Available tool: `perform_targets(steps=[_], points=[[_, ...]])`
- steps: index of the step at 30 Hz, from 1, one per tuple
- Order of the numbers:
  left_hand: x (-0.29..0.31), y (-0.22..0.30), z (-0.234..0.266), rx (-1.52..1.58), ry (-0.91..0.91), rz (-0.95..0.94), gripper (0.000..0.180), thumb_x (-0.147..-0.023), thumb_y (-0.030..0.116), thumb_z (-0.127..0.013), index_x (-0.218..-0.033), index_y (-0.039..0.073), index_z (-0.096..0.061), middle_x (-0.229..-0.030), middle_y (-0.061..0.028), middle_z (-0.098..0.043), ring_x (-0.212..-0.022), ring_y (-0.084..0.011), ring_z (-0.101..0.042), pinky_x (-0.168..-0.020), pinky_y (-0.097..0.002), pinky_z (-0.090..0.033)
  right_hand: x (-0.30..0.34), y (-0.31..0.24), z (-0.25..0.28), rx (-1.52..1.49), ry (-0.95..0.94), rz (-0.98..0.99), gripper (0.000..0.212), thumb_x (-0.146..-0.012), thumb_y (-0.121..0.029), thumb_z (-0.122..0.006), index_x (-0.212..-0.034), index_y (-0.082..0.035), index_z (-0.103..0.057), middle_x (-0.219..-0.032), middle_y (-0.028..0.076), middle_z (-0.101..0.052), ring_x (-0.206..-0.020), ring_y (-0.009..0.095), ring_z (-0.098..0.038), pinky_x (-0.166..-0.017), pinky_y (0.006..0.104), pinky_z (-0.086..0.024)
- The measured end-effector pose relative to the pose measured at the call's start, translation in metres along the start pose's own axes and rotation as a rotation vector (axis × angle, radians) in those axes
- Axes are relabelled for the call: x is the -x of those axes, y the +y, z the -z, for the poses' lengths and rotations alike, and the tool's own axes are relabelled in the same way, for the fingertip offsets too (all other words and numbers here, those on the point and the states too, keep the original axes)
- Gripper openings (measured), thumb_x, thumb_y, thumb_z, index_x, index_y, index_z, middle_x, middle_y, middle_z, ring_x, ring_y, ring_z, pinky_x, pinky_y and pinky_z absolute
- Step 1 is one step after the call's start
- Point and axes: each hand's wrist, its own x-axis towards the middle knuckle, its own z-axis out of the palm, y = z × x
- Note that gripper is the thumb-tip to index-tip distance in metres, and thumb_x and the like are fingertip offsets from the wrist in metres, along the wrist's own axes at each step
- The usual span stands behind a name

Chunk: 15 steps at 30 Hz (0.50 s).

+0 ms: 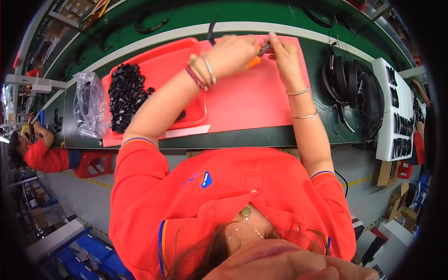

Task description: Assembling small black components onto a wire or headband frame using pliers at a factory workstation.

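Note:
My left hand (230,57) is closed over the far part of a pink-red mat (247,105). An orange-handled tool (254,61) shows at its fingers; its kind is hard to make out. Close by on the right, my right hand (286,59) has thumb and fingers pinched together at a small dark piece (265,48), mostly hidden by the fingers. The dark piece lies between both hands. A curved black strip (211,31) sticks up just beyond my left hand. Under my left forearm, a red tray (204,109) holds a heap of small black plastic parts (126,95).
A clear plastic bag (89,105) lies left of the tray. Black headbands with thin wires (345,79) are piled on the right, beside a white foam tray (386,112) of black parts. More curved bands (151,27) lie on the far green surface. Another person (44,151) sits far left.

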Motion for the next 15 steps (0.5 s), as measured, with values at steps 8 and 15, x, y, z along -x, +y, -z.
perform_targets(steps=[8,15], points=[[0.07,0.086,-0.007,0.123,-0.14,0.048,0.014,-0.079,0.016,-0.062,-0.078,0.002,-0.057,-0.076,-0.0128,-0.054,-0.066,-0.0305,-0.06,-0.054,-0.041,-0.047,0.005,0.01,0.016,0.019,-0.214,-0.108,0.029,-0.094,-0.024,-0.055,-0.098,0.002,-0.066,-0.08,0.003,-0.065,-0.069,0.008,-0.058,-0.061,0.0213,-0.046],[0.068,0.108,-0.022,0.498,0.035,0.094,0.028,-0.076,0.026,-0.072,-0.093,0.004,-0.063,-0.078,-0.0124,-0.057,-0.068,-0.0307,-0.058,-0.057,-0.0397,-0.047,0.022,0.002,0.037,0.014,-0.327,-0.152,0.029,-0.094,-0.024,-0.052,-0.099,0.002,-0.065,-0.065,-0.004,-0.049,-0.054,0.003,-0.039,-0.047,0.0183,-0.03]])
